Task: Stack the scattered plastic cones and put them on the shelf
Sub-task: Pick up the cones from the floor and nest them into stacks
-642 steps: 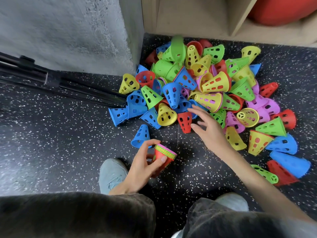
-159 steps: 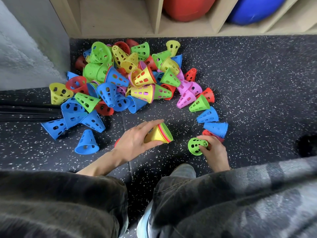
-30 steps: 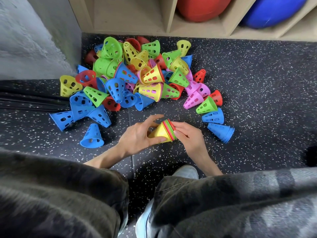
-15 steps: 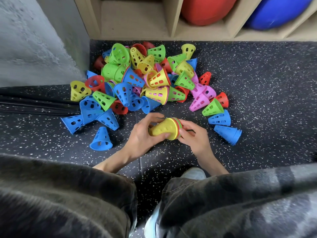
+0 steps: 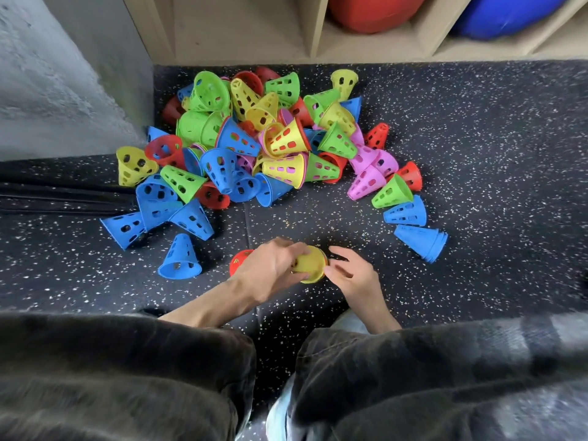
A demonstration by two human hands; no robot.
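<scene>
A lone blue cone [image 5: 180,260] stands on the floor [image 5: 477,154] left of the left hand [image 5: 269,270]; that hand's fingers grip the nested cone stack [image 5: 310,265], yellow outermost; the right hand [image 5: 351,276] pinches the stack's rim; beyond the fingertips lies the scattered cone pile [image 5: 254,144]; the shelf [image 5: 248,27] stands behind.

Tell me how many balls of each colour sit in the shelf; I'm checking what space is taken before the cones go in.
Red ball: 1
Blue ball: 1
Total: 2 balls, in separate compartments of the shelf, both cut off by the top of the frame.
</scene>
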